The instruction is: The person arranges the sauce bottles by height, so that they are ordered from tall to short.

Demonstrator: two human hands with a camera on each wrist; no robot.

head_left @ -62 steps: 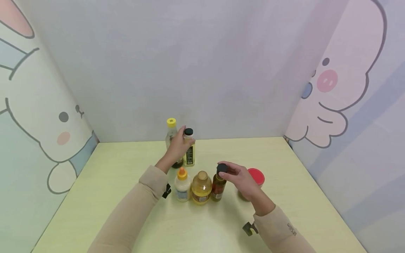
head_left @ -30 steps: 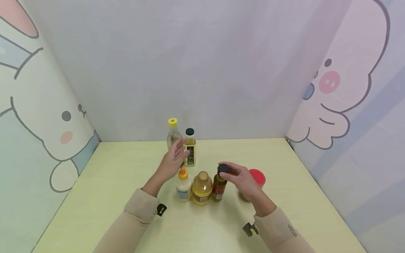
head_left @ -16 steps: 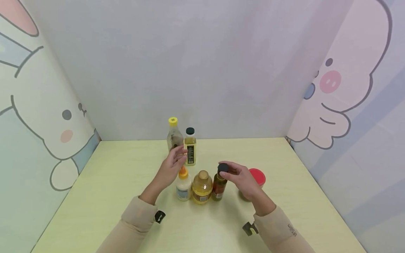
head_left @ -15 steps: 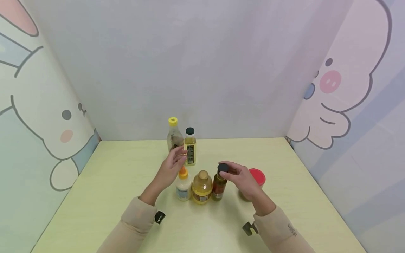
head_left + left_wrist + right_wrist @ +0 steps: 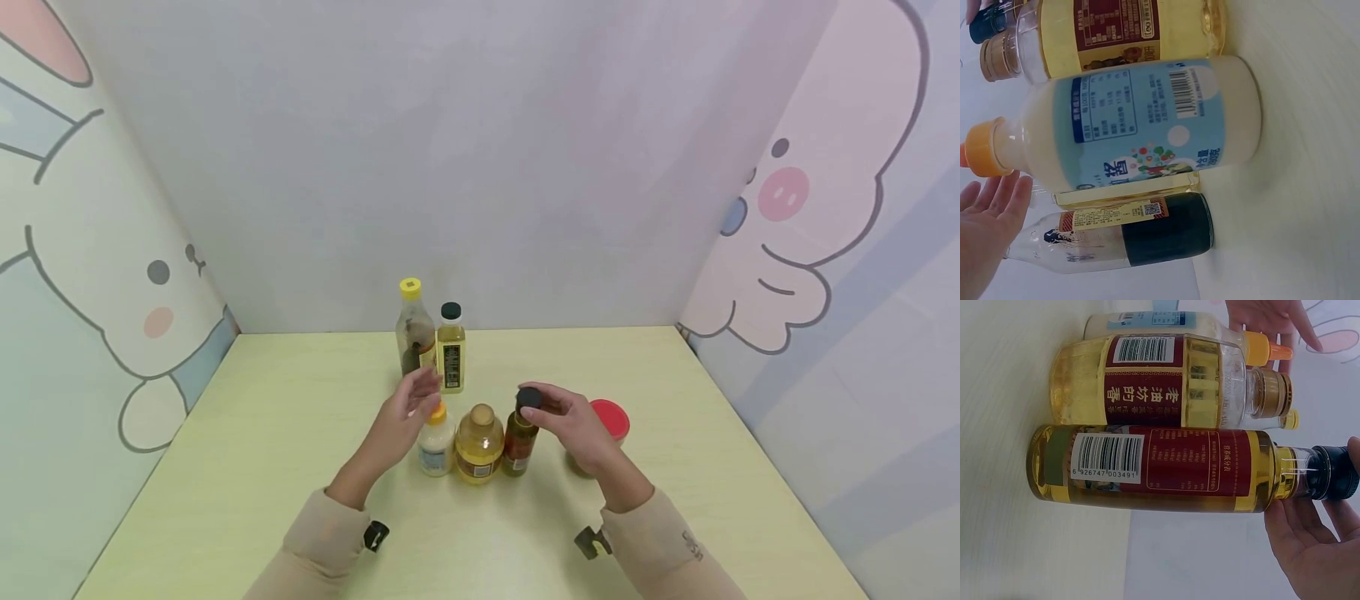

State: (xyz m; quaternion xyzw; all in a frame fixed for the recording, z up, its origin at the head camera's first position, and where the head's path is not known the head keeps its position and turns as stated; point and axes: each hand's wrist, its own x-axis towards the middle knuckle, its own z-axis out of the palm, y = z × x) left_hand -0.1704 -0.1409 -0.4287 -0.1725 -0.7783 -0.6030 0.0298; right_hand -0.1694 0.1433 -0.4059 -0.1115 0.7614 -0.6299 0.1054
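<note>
My right hand (image 5: 573,429) holds the neck and black cap of a slim oil bottle (image 5: 1185,469) with a red label, which stands upright on the table. My left hand (image 5: 396,423) is at the orange-capped squeeze bottle (image 5: 1147,125) of creamy white sauce, its fingers loosely extended behind the cap in the left wrist view and not closed round it. Between these two bottles stands a round yellow oil bottle (image 5: 480,454) with a tan cap. The three form a close row.
Behind the row stand a yellow-capped bottle of dark liquid (image 5: 415,333) and a green-capped bottle (image 5: 452,358) of pale yellow oil, side by side. A red-lidded jar (image 5: 610,418), partly hidden by the right hand, stands right. Walls with cartoon animals enclose the pale table (image 5: 300,392).
The left hand has left the two back bottles and come nearer and down to the orange-capped squeeze bottle. The right hand stays on the slim oil bottle.
</note>
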